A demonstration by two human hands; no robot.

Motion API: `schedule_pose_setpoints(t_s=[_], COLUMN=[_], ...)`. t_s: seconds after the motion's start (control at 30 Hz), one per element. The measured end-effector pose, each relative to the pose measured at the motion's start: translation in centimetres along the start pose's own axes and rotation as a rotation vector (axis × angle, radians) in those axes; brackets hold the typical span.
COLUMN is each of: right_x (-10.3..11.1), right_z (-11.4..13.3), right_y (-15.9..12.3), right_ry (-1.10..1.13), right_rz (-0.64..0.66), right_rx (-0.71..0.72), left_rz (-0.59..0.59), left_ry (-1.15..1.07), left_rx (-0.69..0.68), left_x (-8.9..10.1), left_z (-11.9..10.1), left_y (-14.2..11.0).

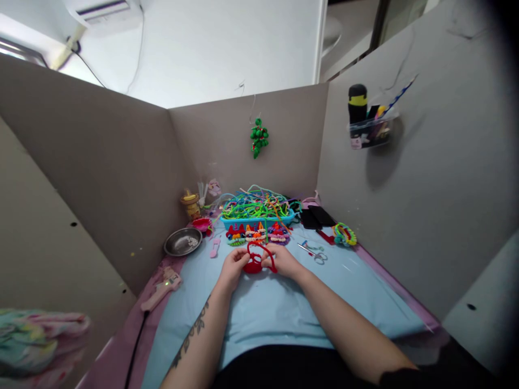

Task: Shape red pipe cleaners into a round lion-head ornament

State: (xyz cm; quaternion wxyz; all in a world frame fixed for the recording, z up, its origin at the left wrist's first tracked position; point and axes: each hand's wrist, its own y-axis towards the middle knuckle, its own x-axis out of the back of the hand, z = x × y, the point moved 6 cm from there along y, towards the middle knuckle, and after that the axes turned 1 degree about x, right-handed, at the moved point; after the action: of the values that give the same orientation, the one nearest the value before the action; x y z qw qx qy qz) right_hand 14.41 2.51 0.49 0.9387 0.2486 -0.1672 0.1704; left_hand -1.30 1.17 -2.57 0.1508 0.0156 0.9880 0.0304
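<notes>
Between my two hands is a red pipe-cleaner piece [253,266], coiled at the bottom with a loose strand looping up and over to the right. The fingers of my left hand [234,266] pinch its left side. On its right side, my right hand [280,260] is closed on it, the fingertips partly hidden by the red loop. Just beyond the hands, several colourful pipe-cleaner figures [255,234] lie in a row. Behind them stands a blue basket [239,222] heaped with pipe cleaners [259,205] of many colours.
Scissors [318,258] lie to the right, near black flat objects [312,218] and a coiled yellow-green bundle [344,235]. At left are a metal bowl [174,246], a pink clip-like piece [214,247] and a corded pink hot-glue gun [160,294]. Grey partitions [243,162] enclose the table.
</notes>
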Motion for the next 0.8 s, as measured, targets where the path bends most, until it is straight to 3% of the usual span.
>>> schedule_pose_setpoints(t_s=[0.23,0.33,0.5,0.63,0.7,0.77,0.8], right_x=[0.6,1.7,5.4,8.1,8.1,6.9,5.8], right_z=[-0.6,-1.3,-4.3,-5.2,-3.8,-1.0,0.2], right_y=[-0.5,-0.6,-0.5,-0.4,-0.2,-0.1,-0.1], right_ry=[0.027,0.001,-0.138,-0.282,-0.314,-0.314,-0.282], right_rz=[0.238,0.267,0.066,-0.162,-0.262,-0.343,-0.322], right_rx=[-0.097,-0.173,-0.306,-0.337,-0.229,0.022,0.115], left_rz=[-0.077,-0.152,-0.282,-0.281,-0.261,-0.243,-0.234], left_ry=[-0.115,-0.175,-0.252,-0.167,-0.080,-0.031,-0.023], left_rx=[0.046,0.017,-0.051,-0.062,-0.061,-0.059,-0.058], left_x=[1.0,1.9,3.3,3.2,2.7,2.3,2.0], left_z=[0.3,0.1,-0.3,-0.2,-0.2,-0.2,-0.2], left_y=[0.2,0.4,0.7,0.7,0.7,0.6,0.5])
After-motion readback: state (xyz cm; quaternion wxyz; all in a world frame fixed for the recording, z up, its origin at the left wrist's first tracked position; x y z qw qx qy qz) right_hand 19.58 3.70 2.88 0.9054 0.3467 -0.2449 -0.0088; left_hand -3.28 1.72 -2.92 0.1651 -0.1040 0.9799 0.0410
